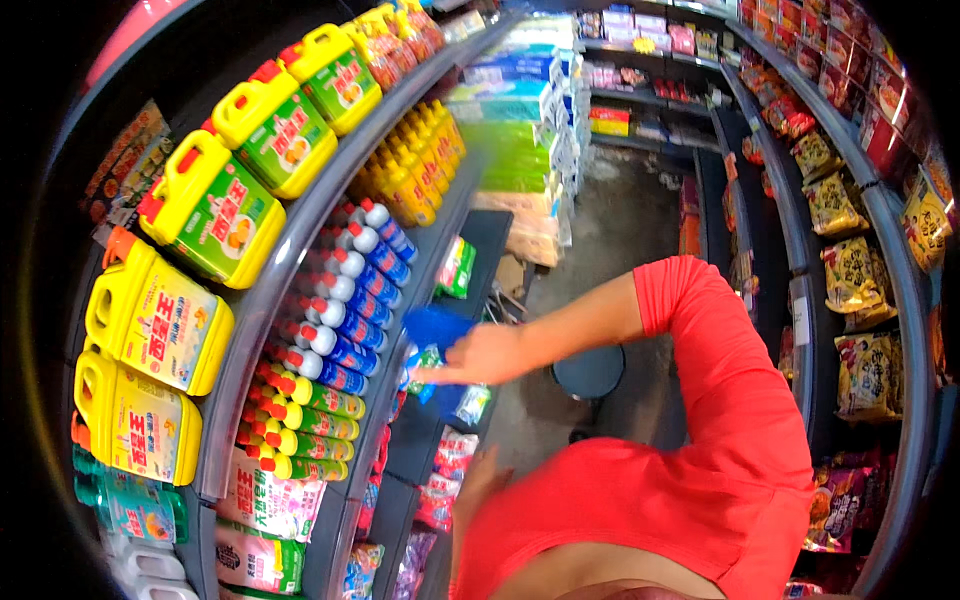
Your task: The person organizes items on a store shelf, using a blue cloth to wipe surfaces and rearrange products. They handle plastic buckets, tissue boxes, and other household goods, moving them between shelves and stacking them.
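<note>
My right hand (pixel 487 356) reaches across from the right to the lower shelves on the left. It grips a blurred blue sheet-like thing (pixel 435 328), perhaps a cloth. A blue, white and green packet (pixel 426 364) shows at its fingertips; whether the hand holds it too is unclear. My left hand (pixel 484 476) hangs low beside my body, blurred and partly hidden, near red and white bags (pixel 437 502) on the bottom shelf. Left of my right hand stand rows of blue bottles with white caps (pixel 352 330) and green bottles with yellow caps (pixel 322 420).
Big yellow jugs (pixel 225 217) line the upper left shelf, with yellow bottles (pixel 412 176) below. Stacked tissue packs (pixel 517 135) stand ahead beside the aisle floor (pixel 626 202). A dark round stool (pixel 589 371) is on the floor. Shelves of yellow food packets (pixel 855 274) run along the right.
</note>
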Available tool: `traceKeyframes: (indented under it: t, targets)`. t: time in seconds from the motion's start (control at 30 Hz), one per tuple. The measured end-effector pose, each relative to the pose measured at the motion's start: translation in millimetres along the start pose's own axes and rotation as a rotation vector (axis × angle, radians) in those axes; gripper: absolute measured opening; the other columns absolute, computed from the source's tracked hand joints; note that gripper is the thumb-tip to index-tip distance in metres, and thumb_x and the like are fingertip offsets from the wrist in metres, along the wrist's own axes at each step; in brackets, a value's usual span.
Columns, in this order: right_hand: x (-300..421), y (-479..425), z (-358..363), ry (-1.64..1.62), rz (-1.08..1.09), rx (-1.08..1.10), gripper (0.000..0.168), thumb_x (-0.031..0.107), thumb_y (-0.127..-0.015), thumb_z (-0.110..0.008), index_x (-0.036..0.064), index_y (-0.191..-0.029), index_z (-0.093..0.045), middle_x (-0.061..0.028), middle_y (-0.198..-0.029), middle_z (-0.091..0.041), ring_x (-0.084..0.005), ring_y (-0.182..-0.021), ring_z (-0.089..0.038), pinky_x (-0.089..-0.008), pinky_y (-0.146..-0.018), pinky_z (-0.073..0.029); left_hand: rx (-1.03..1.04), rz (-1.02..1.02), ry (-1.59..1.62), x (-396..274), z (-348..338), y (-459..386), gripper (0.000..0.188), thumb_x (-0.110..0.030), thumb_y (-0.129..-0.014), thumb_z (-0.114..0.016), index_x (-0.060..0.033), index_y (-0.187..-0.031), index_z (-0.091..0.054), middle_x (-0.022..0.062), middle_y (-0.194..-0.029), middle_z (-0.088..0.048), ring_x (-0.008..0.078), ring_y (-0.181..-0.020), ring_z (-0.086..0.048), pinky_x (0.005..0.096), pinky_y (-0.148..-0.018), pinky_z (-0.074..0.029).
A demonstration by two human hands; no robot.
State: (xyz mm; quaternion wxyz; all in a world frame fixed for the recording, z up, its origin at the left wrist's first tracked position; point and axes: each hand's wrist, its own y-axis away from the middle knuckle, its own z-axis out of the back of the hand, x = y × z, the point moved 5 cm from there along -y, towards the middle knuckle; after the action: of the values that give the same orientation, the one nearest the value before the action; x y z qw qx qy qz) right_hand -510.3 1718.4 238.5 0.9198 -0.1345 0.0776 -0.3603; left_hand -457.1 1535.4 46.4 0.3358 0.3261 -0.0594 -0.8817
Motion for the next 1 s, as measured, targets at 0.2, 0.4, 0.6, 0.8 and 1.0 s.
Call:
traceKeyframes:
  t: [0.2,0.4,0.6,0.8,1.0]
  targets:
    - [33,113,-138,-0.328,0.106,0.089,0.066,0.008,-0.089,-0.039,0.023,-0.146,-0.008,-0.0154,-0.083,-0.056,-0.0335,-0.075,-0.058,-0.0415,-0.066,-0.047,0.125,0.192,0.102,8,-24,9,0.058,-0.023,-0.077,-0.067,0.0008,-0.125,-0.044,0.0268,-0.117,-0.052,0.0403,-0.108,-0.051,0.0431,-0.092,-0.042]
    - [-34,301,-259,-0.365,-0.851,0.762,0.054,0.033,-0.090,-0.039,0.012,-0.136,-0.023,-0.0214,-0.115,-0.056,-0.0353,-0.106,-0.055,-0.0394,-0.090,-0.043,-0.047,0.241,0.165,29,-22,41,0.060,-0.022,-0.078,-0.064,0.0023,-0.128,-0.042,0.0260,-0.126,-0.048,0.0379,-0.118,-0.046,0.0422,-0.100,-0.036]
    - [-56,357,-240,-0.155,-1.254,1.012,0.087,0.017,-0.084,-0.058,0.008,-0.145,0.004,-0.0209,-0.121,-0.055,-0.0342,-0.111,-0.054,-0.0415,-0.089,-0.045,-0.202,0.324,0.071,63,-22,57,0.054,-0.015,-0.076,-0.067,0.0009,-0.123,-0.045,0.0264,-0.116,-0.053,0.0401,-0.110,-0.050,0.0438,-0.091,-0.043]
    - [-41,389,-283,-0.361,-1.514,0.941,0.086,0.013,-0.083,-0.057,-0.004,-0.142,0.004,-0.0254,-0.121,-0.053,-0.0371,-0.111,-0.054,-0.0424,-0.090,-0.045,-0.132,0.431,0.087,62,-24,45,0.060,-0.024,-0.080,-0.066,0.0005,-0.129,-0.042,0.0259,-0.128,-0.047,0.0382,-0.120,-0.044,0.0417,-0.101,-0.036]
    - [7,338,-322,-0.591,-1.093,1.111,0.051,0.027,-0.085,-0.057,-0.005,-0.122,-0.047,-0.0250,-0.116,-0.056,-0.0360,-0.107,-0.056,-0.0409,-0.088,-0.045,-0.042,0.364,0.167,55,-33,24,0.059,-0.023,-0.080,-0.065,0.0001,-0.129,-0.043,0.0242,-0.131,-0.045,0.0369,-0.124,-0.041,0.0410,-0.102,-0.035]
